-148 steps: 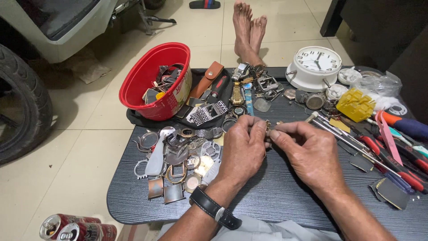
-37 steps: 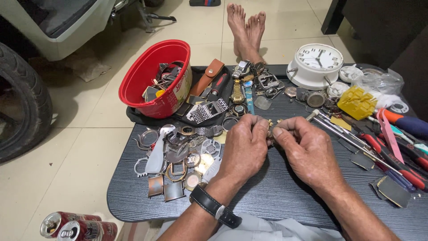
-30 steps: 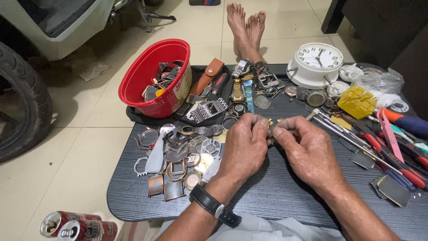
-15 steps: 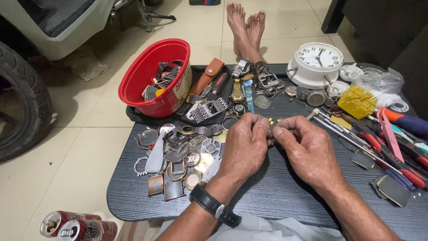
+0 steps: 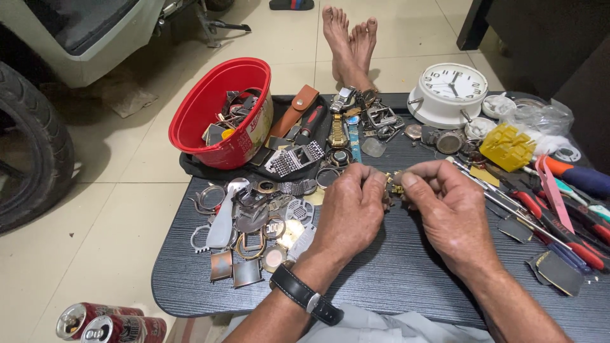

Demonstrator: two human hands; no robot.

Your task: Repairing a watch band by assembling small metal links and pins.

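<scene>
a small gold watch part [image 5: 395, 185] is pinched between the left hand [image 5: 351, 213] and right hand [image 5: 448, 213], each grip clenched on it, raised off the worktop [image 5: 406, 273] for close handling; loose watch cases [image 5: 254, 235] are heaped left of the grip.

On the table [image 5: 394, 279], the left hand [image 5: 349, 213] and right hand [image 5: 448, 213] meet at the middle, pinching a small metal part [image 5: 395, 185] between their fingertips. Left of the left hand lies a heap of watch cases [image 5: 254, 228]; behind that heap sits a bowl [image 5: 219, 114] with more parts in it, and to the bowl's right lie watches [image 5: 356, 121]. Behind the right hand stands a clock [image 5: 448, 92], tools [image 5: 559, 203] lie to that hand's right, two cans [image 5: 111, 324] lie on the floor by the table's near left corner, and a tyre [image 5: 28, 159] stands far left.
</scene>
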